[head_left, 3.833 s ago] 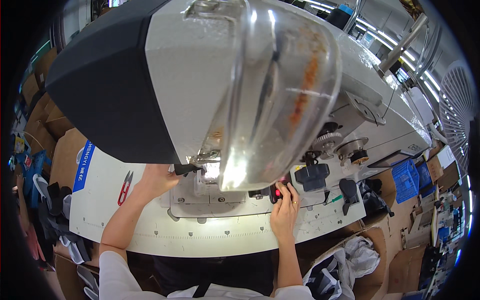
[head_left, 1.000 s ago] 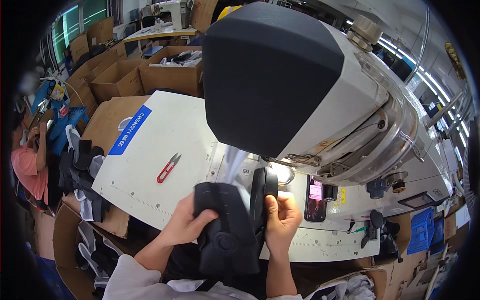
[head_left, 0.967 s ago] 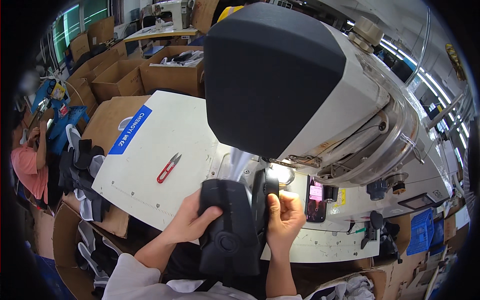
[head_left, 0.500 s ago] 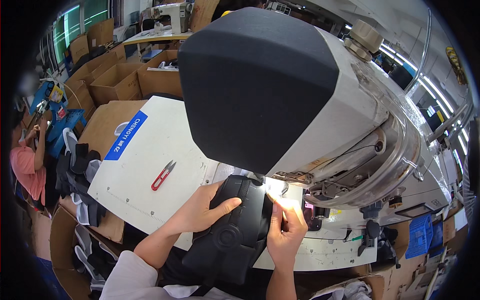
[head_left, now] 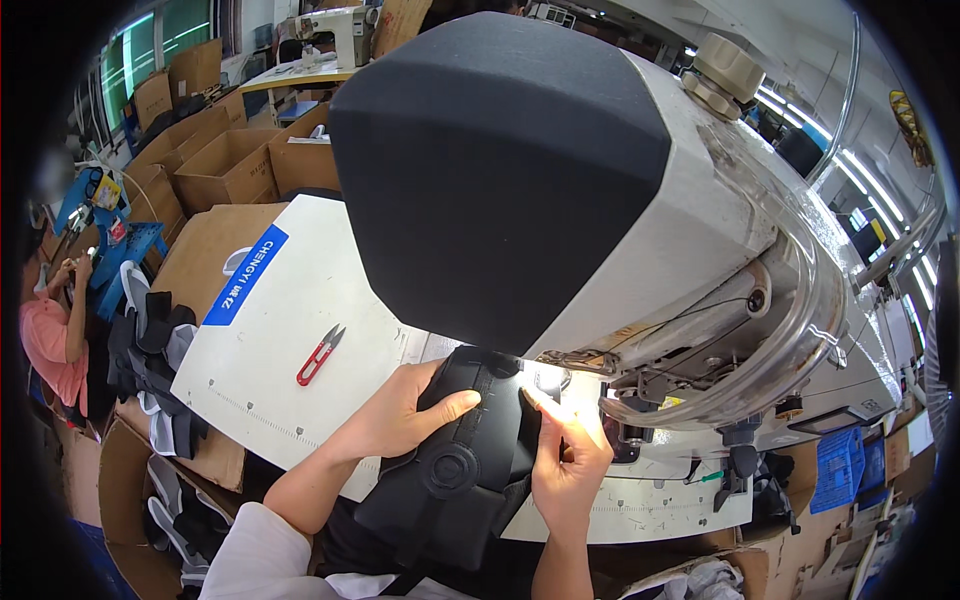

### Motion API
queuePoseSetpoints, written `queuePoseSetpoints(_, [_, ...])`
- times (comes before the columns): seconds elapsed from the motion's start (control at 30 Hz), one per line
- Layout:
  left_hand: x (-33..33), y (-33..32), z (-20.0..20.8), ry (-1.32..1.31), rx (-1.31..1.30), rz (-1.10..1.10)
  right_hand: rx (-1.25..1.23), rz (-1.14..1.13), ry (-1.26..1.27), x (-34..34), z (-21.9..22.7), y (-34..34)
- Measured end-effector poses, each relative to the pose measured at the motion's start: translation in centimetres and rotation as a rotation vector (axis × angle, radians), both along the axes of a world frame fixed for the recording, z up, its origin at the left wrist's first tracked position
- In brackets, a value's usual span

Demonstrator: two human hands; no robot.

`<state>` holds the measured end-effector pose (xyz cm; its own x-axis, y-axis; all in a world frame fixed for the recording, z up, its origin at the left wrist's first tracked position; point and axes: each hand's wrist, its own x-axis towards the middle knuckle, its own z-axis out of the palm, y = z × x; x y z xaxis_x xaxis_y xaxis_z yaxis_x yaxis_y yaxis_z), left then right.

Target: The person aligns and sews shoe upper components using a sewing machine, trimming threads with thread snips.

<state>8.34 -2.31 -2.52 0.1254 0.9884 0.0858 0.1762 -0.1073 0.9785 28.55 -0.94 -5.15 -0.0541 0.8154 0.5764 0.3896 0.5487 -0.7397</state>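
Black and padded, with a round raised disc (head_left: pixel 449 470) on its upper face, the bulky piece (head_left: pixel 490 440) lies tilted across the near edge of the worktop (head_left: pixel 270 375), its far end just under the sewing machine (head_left: pixel 500 180). The person's left hand (head_left: pixel 415 412) is clamped on its left side, thumb laid over the top. At its right edge, the right hand (head_left: pixel 568 450) bends its fingers in, index fingertip against the rim; with the glare from the machine's lamp (head_left: pixel 548 378), I can't tell whether it grips. The machine's big dark cover looms over the far end of the work.

Left of the piece, well apart, red-handled snips (head_left: pixel 317 362) rest on the worktop, and a blue strip (head_left: pixel 245 275) runs along its far left edge. Over to the right I see a green-handled tool (head_left: pixel 712 476) and, beyond, a blue basket (head_left: pixel 838 470). Further left sits a heap of black and white pieces (head_left: pixel 150 350), near a co-worker in a salmon shirt (head_left: pixel 60 340); cardboard boxes (head_left: pixel 225 170) stand behind.
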Motion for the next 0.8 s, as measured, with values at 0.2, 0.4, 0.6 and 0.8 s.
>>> queuePoseSetpoints(0.2, [0.0,0.1,0.4,-0.044,0.032,0.012,-0.045,0.023,0.035,-0.3,0.4,0.0])
queuePoseSetpoints(0.4, [0.0,0.1,0.9,-0.006,0.020,0.025,-0.103,0.019,0.071,-0.4,0.8,-0.3])
queuePoseSetpoints(0.6, [-0.1,0.4,0.7,-0.024,0.023,0.020,-0.092,-0.007,0.069,-0.6,0.7,-0.4])
queuePoseSetpoints(0.8, [-0.3,0.6,0.8,-0.015,-0.005,0.024,-0.043,-0.034,0.004,-0.9,1.2,-0.5])
